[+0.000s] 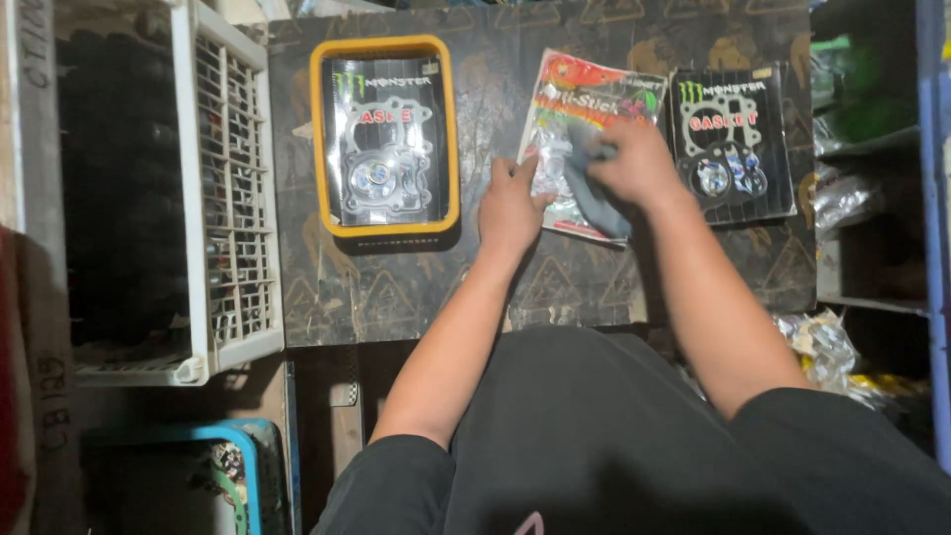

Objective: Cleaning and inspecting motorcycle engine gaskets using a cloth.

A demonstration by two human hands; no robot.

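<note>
Clear plastic packet (575, 139) with red-printed top, flat on dark board (396, 287), left hand (510, 208) pressing its edge, right hand (634, 163) spread flat on top, neither hand gripping.

- Bare worktop (396, 297) strip runs along the near edge, below the orange tray (384, 230) and the packets: open passage.
- A narrow gap separates the orange tray from the clear packet (575, 109).
- White crate (233, 198) blocks the left side.
- Black gasket packet (733, 144) and the shelves (872, 149) close the right side.
- Both forearms cross the near centre.
</note>
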